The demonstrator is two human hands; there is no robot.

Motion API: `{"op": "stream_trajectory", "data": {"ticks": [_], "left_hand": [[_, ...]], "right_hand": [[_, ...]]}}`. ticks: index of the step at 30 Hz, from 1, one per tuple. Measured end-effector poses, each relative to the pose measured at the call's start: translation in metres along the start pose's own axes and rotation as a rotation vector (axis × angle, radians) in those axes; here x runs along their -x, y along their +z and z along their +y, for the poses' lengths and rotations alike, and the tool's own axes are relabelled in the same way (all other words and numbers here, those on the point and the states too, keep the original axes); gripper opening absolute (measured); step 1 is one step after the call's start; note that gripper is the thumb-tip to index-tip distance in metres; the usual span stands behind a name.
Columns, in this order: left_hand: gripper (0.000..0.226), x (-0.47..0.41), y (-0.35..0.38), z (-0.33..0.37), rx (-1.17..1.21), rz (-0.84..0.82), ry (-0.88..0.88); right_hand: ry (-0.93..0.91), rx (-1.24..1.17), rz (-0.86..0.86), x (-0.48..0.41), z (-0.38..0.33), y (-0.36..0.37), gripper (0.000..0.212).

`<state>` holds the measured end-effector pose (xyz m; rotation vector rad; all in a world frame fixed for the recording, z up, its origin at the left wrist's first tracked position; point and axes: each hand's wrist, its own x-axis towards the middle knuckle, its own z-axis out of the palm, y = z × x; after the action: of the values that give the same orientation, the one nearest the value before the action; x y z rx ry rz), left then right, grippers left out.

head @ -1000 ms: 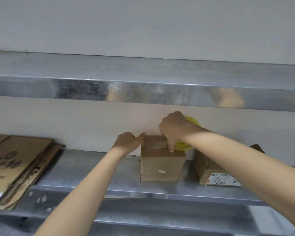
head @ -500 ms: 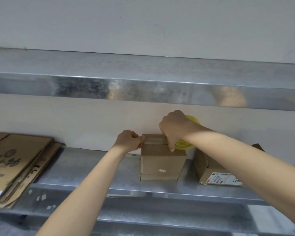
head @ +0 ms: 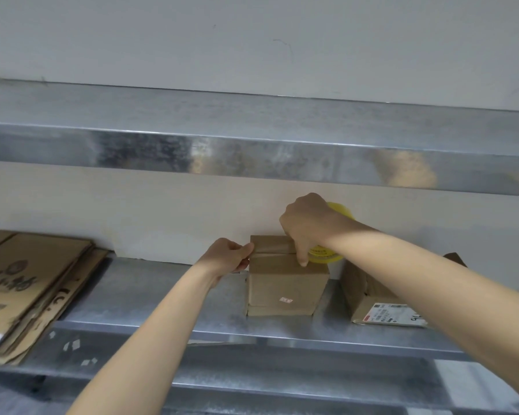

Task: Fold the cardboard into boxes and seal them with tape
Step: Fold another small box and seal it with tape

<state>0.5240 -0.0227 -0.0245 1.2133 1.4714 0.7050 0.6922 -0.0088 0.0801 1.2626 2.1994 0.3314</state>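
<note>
At the left, a stack of flat cardboard (head: 27,283) lies on the metal shelf (head: 150,298). Right of it, the left hand (head: 226,256) is at the upper left edge of the small box (head: 285,287); its fingers are curled and pinch the end of the tape (head: 270,254) that runs across the top of the box. The box stands in the middle of the shelf, near the wall. The right hand (head: 306,220) is above the box; its fingers grip the yellow tape roll (head: 327,256), and one finger points down and presses on the box top. At the far right a second box (head: 369,295) with a white label leans, tilted, on the same shelf.
</note>
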Motion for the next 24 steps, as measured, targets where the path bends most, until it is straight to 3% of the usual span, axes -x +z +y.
{"op": "stream_trajectory", "data": {"ticks": [4, 6, 9, 15, 19, 24], "left_hand": [[0.016, 0.005, 0.005, 0.008, -0.269, 0.107, 0.151], [0.022, 0.006, 0.008, 0.017, -0.384, 0.19, 0.314], [0.035, 0.006, 0.02, 0.029, -0.543, 0.189, 0.462], [0.048, 0.005, 0.055, 0.028, -0.572, 0.203, 0.492], [0.05, -0.006, 0.062, 0.012, -0.813, 0.104, 0.458], [0.051, -0.011, 0.063, 0.011, -0.905, 0.086, 0.389]], "right_hand": [[-0.002, 0.001, 0.0, 0.0, 0.0, -0.001, 0.051], [-0.008, 0.0, -0.004, 0.001, -0.001, -0.003, 0.052], [-0.003, 0.01, 0.004, 0.003, -0.001, -0.004, 0.05], [0.002, 0.019, 0.034, 0.001, -0.001, -0.002, 0.048], [-0.043, 0.004, 0.034, -0.003, -0.001, -0.001, 0.068], [-0.097, -0.25, 0.142, 0.013, 0.032, 0.009, 0.063]]}}
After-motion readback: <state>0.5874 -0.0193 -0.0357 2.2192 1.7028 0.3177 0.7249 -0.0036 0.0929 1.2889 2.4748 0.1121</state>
